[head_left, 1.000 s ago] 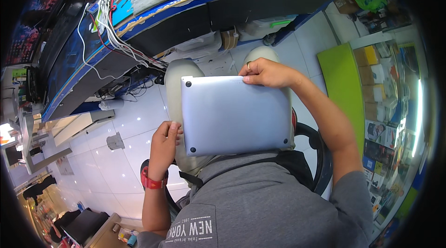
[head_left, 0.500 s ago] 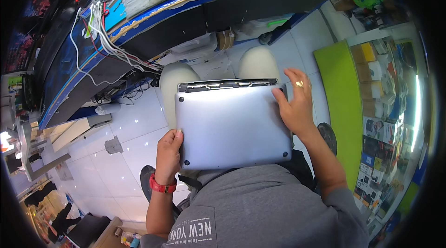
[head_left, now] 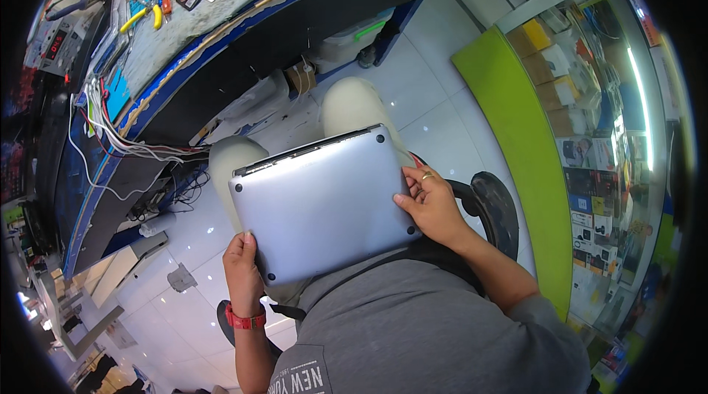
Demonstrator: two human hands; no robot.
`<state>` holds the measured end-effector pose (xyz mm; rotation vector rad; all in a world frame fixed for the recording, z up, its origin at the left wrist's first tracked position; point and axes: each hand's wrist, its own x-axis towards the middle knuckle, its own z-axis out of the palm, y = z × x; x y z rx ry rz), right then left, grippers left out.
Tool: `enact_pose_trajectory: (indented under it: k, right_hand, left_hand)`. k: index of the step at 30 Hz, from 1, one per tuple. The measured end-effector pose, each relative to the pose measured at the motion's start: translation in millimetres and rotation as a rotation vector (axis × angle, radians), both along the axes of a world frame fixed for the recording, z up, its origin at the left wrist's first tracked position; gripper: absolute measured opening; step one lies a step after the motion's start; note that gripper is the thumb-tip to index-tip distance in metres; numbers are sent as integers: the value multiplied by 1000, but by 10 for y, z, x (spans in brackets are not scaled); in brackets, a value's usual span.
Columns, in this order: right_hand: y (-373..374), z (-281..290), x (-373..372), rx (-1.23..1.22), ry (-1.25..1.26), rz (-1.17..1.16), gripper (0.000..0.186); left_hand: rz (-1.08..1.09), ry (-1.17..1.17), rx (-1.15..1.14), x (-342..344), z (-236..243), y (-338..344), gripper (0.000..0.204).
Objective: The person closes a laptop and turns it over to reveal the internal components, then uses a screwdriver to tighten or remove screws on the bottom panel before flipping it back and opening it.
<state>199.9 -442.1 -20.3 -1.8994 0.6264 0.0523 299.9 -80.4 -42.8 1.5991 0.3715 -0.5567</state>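
Note:
A silver laptop [head_left: 324,202] lies underside up across my beige-trousered lap, slightly skewed, with four black round feet in its corners and a dark slotted strip along the far edge. My left hand [head_left: 242,261], a red watch [head_left: 245,318] on its wrist, grips the left edge near the lower corner, thumb on top. On the other side, my right hand [head_left: 431,209], with a gold ring, holds the right edge, its thumb resting on the metal.
The workbench [head_left: 324,3] ahead bears pliers [head_left: 155,12], tools and a power supply [head_left: 55,47]; bundled cables [head_left: 147,143] hang from it. A chair armrest [head_left: 494,209] is at my right, beside a green-sided display case [head_left: 516,136]. Plastic bins [head_left: 343,43] sit beneath the bench.
My right hand has left the laptop's far edge and now grips its right side. The laptop is turned anticlockwise, its dark far strip now showing. The whole view has also shifted.

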Motion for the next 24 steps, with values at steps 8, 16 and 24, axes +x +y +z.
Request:
enact_pose_trajectory:
  k: [8, 16, 24]
  right_hand:
    - [36, -97, -8, -43, 14, 26, 54]
    - [23, -110, 61, -68, 38, 25, 54]
    - [-1, -119, 92, -73, 44, 10, 55]
  left_hand:
    - [-155, -162, 481, 104, 156, -71, 36]
    - [-130, -377, 688, 130, 168, -270, 34]
    - [-156, -357, 738, 157, 184, -355, 30]
